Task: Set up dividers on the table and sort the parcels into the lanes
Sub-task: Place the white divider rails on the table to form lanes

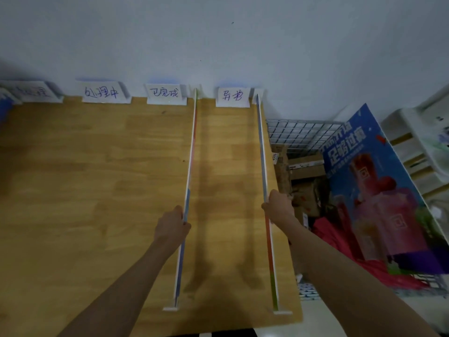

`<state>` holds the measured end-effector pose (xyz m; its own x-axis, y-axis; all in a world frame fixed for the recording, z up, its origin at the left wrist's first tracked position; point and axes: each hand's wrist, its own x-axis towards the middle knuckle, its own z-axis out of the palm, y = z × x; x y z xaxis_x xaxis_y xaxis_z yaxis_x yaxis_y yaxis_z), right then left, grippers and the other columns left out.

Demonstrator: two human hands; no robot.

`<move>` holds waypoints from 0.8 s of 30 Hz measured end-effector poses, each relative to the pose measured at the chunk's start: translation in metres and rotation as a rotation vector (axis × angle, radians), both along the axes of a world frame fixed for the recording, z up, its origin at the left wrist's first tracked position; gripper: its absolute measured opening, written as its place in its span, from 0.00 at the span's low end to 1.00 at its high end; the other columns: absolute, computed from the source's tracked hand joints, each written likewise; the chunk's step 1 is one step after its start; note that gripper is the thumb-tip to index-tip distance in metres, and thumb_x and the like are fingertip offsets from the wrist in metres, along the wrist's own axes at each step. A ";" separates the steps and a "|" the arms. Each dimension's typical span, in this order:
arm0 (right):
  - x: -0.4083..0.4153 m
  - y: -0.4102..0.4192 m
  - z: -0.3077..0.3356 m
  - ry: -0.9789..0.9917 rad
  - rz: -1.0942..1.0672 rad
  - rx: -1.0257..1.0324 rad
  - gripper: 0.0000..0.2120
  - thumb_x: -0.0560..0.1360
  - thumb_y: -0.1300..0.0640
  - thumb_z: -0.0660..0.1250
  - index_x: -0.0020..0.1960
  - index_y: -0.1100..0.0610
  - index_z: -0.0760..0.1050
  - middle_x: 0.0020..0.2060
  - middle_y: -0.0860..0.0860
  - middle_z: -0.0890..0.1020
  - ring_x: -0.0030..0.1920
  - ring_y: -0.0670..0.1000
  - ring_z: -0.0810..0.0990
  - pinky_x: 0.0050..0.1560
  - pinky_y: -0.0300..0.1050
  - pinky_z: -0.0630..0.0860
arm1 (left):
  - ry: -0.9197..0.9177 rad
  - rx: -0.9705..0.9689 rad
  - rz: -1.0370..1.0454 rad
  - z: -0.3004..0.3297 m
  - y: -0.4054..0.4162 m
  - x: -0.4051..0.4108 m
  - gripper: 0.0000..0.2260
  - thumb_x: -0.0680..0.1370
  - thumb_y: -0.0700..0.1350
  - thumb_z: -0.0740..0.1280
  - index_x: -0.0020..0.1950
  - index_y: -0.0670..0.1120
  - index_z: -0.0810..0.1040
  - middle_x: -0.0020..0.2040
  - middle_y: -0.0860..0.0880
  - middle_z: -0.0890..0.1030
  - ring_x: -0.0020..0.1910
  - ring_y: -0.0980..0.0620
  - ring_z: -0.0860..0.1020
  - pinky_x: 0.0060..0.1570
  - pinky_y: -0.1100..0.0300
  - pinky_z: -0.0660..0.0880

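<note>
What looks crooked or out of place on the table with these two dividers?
Nothing is damaged or spilled. The left divider and right divider spread slightly toward the near edge. The right one hugs the table edge.

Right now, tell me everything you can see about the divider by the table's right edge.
The right divider is a long thin board standing on edge, white with coloured print. It runs from the wall to the front of the wooden table, close to its right edge. A small white foot shows at its near end. The right hand grips its top edge.
</note>
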<state>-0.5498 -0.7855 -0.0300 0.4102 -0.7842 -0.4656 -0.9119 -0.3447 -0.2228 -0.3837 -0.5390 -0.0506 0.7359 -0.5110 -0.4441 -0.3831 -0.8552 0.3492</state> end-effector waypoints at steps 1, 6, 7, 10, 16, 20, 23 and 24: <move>-0.001 -0.003 -0.003 -0.007 -0.003 0.005 0.07 0.78 0.54 0.67 0.50 0.56 0.70 0.44 0.53 0.77 0.46 0.56 0.81 0.46 0.53 0.82 | 0.005 -0.007 0.012 -0.001 -0.003 -0.003 0.08 0.77 0.46 0.68 0.48 0.46 0.71 0.38 0.49 0.76 0.35 0.50 0.76 0.30 0.59 0.69; -0.005 -0.014 -0.016 -0.028 -0.002 0.029 0.08 0.78 0.56 0.66 0.54 0.58 0.71 0.47 0.55 0.78 0.47 0.55 0.80 0.48 0.54 0.81 | 0.023 -0.007 0.044 -0.005 -0.017 -0.012 0.08 0.76 0.46 0.69 0.50 0.46 0.71 0.38 0.48 0.77 0.36 0.48 0.78 0.30 0.58 0.71; -0.005 -0.016 -0.017 -0.029 -0.003 0.036 0.08 0.78 0.56 0.66 0.54 0.58 0.71 0.47 0.55 0.78 0.48 0.56 0.80 0.48 0.53 0.81 | 0.027 0.000 0.049 -0.005 -0.018 -0.012 0.09 0.76 0.46 0.69 0.51 0.45 0.71 0.39 0.47 0.77 0.37 0.47 0.78 0.31 0.58 0.72; -0.008 -0.018 -0.020 -0.049 -0.008 0.054 0.10 0.78 0.56 0.66 0.56 0.60 0.70 0.50 0.57 0.78 0.50 0.57 0.80 0.46 0.51 0.79 | 0.038 0.014 0.052 -0.005 -0.021 -0.013 0.11 0.76 0.46 0.70 0.53 0.46 0.71 0.41 0.46 0.78 0.38 0.46 0.79 0.32 0.57 0.73; -0.016 -0.018 -0.021 -0.039 -0.011 0.077 0.13 0.78 0.55 0.67 0.58 0.61 0.69 0.53 0.59 0.78 0.52 0.59 0.79 0.47 0.51 0.77 | 0.078 0.002 0.053 -0.006 -0.023 -0.013 0.12 0.75 0.44 0.71 0.54 0.46 0.72 0.42 0.44 0.80 0.39 0.45 0.80 0.37 0.53 0.77; -0.017 -0.013 -0.023 -0.059 -0.030 0.073 0.12 0.78 0.56 0.66 0.58 0.60 0.70 0.51 0.58 0.78 0.50 0.58 0.80 0.48 0.53 0.80 | 0.122 -0.022 0.088 -0.010 -0.020 -0.014 0.11 0.75 0.42 0.71 0.53 0.45 0.72 0.41 0.43 0.81 0.39 0.43 0.81 0.43 0.47 0.80; -0.016 -0.013 -0.022 -0.057 -0.024 0.061 0.12 0.78 0.56 0.66 0.58 0.60 0.69 0.51 0.58 0.78 0.49 0.58 0.79 0.47 0.52 0.79 | 0.126 -0.032 0.095 -0.012 -0.020 -0.014 0.11 0.75 0.42 0.71 0.53 0.45 0.72 0.42 0.42 0.81 0.40 0.43 0.81 0.43 0.47 0.80; -0.016 -0.014 -0.022 -0.049 -0.022 0.056 0.12 0.78 0.56 0.66 0.58 0.60 0.69 0.51 0.58 0.78 0.49 0.58 0.79 0.47 0.52 0.79 | 0.129 -0.032 0.093 -0.011 -0.021 -0.014 0.11 0.75 0.42 0.71 0.53 0.45 0.72 0.42 0.42 0.81 0.40 0.43 0.81 0.43 0.47 0.80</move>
